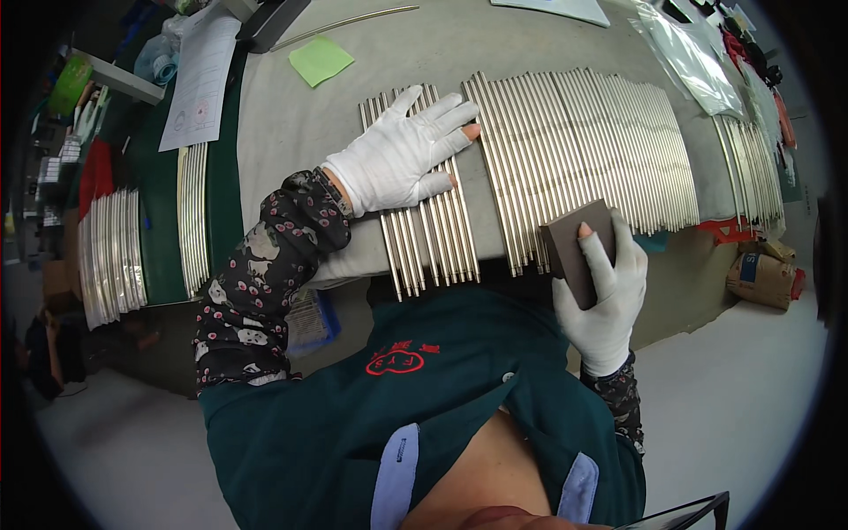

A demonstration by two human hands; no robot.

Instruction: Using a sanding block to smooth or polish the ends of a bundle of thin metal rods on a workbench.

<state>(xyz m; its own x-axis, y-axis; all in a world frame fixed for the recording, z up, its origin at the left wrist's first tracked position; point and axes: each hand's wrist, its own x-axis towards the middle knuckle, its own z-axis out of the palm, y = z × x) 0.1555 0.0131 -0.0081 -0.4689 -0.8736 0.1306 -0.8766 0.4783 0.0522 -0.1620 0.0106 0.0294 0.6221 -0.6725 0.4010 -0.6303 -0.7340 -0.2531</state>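
Note:
My left hand, in a white glove with some bare fingertips, lies spread over a small group of shiny metal rods. To its right, a wide row of similar rods lies side by side on the cloth-covered table. My right hand, also gloved, grips a dark grey-brown rectangular block, which looks like a sanding block. The block is at the near ends of the wide row and hides some of them. Whether it presses on the rods, I cannot tell.
More rods and a wrapped bundle lie at the left, below a printed paper sheet. A green paper note and a thin curved rod lie farther back. Another rod stack and clear plastic bags are at the right.

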